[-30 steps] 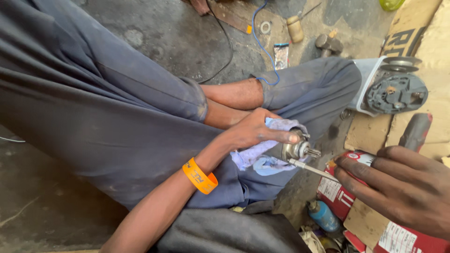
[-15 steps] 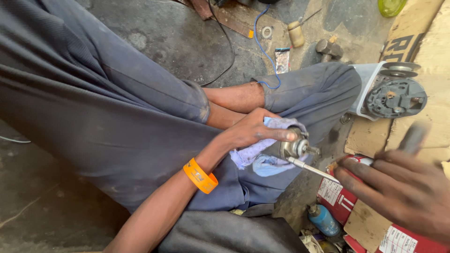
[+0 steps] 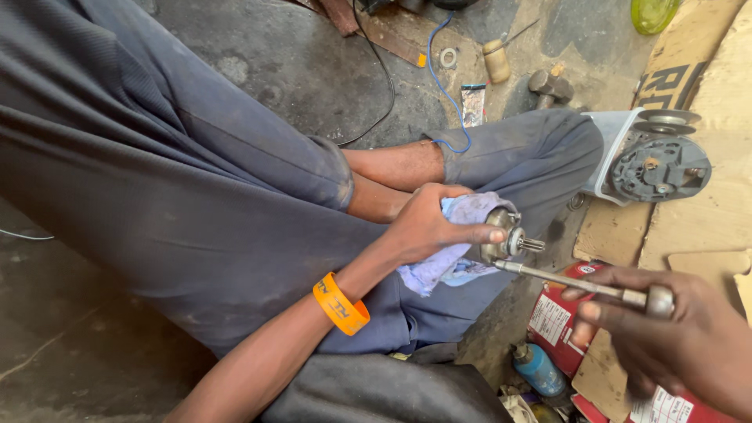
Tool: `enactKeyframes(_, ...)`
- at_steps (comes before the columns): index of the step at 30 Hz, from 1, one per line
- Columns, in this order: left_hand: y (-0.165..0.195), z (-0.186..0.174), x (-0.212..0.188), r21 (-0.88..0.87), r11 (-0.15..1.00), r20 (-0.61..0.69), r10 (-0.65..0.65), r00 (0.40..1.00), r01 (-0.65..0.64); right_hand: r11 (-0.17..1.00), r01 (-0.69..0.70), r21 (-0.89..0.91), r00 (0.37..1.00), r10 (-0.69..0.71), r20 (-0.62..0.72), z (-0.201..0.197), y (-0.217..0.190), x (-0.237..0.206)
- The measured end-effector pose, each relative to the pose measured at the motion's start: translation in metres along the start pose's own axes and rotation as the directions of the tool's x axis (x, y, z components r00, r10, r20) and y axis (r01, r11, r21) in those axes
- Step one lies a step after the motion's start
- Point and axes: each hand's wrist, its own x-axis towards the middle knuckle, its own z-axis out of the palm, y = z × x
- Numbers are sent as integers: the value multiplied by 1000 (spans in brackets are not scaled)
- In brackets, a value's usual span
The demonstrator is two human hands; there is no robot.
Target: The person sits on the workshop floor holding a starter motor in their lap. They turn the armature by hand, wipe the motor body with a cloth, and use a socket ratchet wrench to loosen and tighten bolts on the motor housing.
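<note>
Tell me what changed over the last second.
The right hand shifted lower in the view, with its thin metal rod now plainly seen touching the metal geared part. The left hand kept gripping that part in the blue cloth; the orange wristband and legs stayed put.

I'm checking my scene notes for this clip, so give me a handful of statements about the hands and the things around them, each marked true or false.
1. The left hand holds a metal motor part wrapped in a pale blue cloth. True.
2. The right hand is empty. False: it holds a thin metal rod tool whose tip meets the part.
3. An orange wristband sits on the left wrist. True.
4. The grey round housing lies in the person's lap. False: it rests on cardboard to the right.
5. A small blue bottle lies near the red can. True.
</note>
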Motion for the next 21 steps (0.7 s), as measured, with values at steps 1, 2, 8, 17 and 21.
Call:
enactKeyframes(1, -1, -2, 3, -73, 997, 55, -34, 998, 38, 996, 48, -81, 999, -49, -3, -3, -3, 2)
enactKeyframes(2, -1, -3, 6, -144, 986, 112, -63, 992, 79, 976, 120, -183, 992, -124, -7, -6, -6, 2)
enactKeyframes(8, 0, -6, 9, 28, 991, 175, -134, 975, 131, 836, 320, -445, 934, -356, 3, -15, -13, 14)
enactKeyframes(17, 13, 2, -4, 298, 943, -100, 187, 977, -149, 990, -85, 110, 996, 84, 19, 1, 0, 7)
enactKeyframes(21, 4, -3, 6, -44, 996, 85, -68, 994, 72, 962, 112, -249, 993, -114, 7, -15, -1, 16)
